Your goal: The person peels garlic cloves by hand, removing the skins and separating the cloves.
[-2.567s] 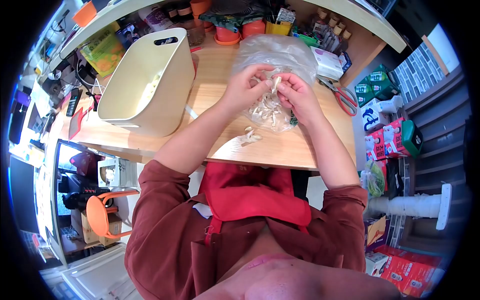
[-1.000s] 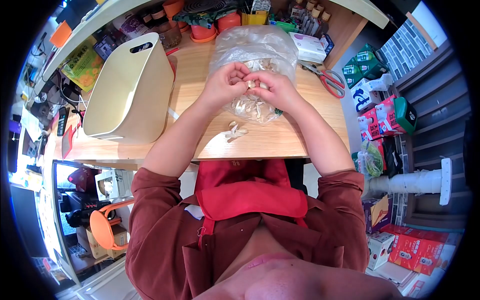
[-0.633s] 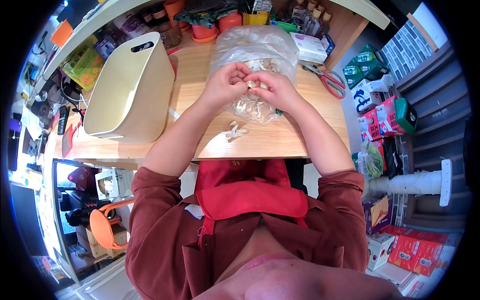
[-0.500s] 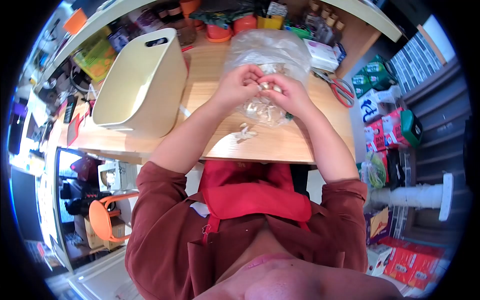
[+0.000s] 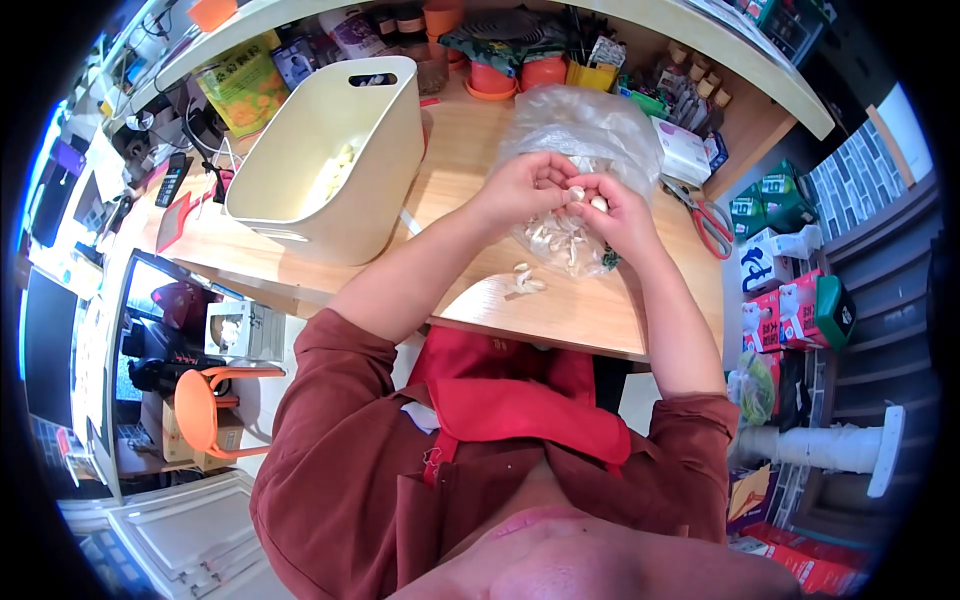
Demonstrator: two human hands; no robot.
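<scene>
Above a clear plastic bag [image 5: 585,125], my left hand [image 5: 528,190] and my right hand [image 5: 620,215] meet with their fingertips closed. Between them they pinch a whitish garlic clove [image 5: 577,194]. Another garlic clove [image 5: 599,204] sits in the fingers of my right hand. Beneath my hands, pale papery garlic pieces [image 5: 555,242] lie in the bag; I cannot tell cloves from skins everywhere. A few loose garlic pieces [image 5: 525,282] rest on the wooden table [image 5: 470,300] near its front edge. To the left stands a cream plastic bin [image 5: 385,190] with pale peeled cloves [image 5: 340,165] inside.
Red-handled scissors [image 5: 712,228] lie at the table's right side, near a white box [image 5: 680,150]. Flower pots [image 5: 492,82] and corked bottles [image 5: 695,85] line the back under a shelf. An orange chair [image 5: 200,415] is at lower left.
The view has swung left, so the table and bin appear further right. Peeled cloves in the bin now show. My hands remain together over the bag, fingers slightly shifted around the clove.
</scene>
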